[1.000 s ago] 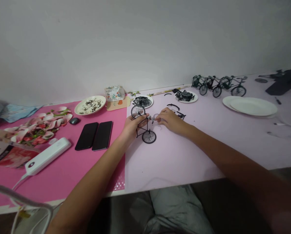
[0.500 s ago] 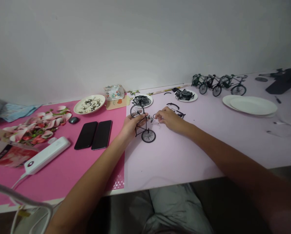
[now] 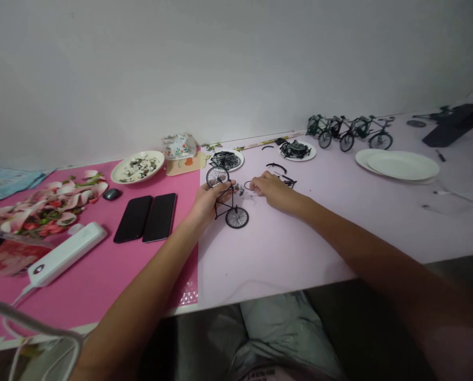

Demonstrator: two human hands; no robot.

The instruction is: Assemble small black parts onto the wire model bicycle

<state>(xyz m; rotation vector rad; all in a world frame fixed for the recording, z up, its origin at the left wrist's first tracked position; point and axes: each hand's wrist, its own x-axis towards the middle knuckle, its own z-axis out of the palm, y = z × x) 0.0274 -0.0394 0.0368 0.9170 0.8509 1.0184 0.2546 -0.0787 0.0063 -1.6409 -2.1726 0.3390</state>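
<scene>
Pink and pale purple mats cover the table (image 3: 284,254) by a white wall. The left hand (image 3: 207,201) grips a little toy bike (image 3: 226,201) by its frame, holding it upright on the purple mat, just like a moment ago. The right hand (image 3: 269,189) pinches a tiny part beside the bike's top; it is too small to tell what. Two black phones (image 3: 146,217) lie on the pink mat. Everything sits a bit more to the left now, and the hands have hardly moved
</scene>
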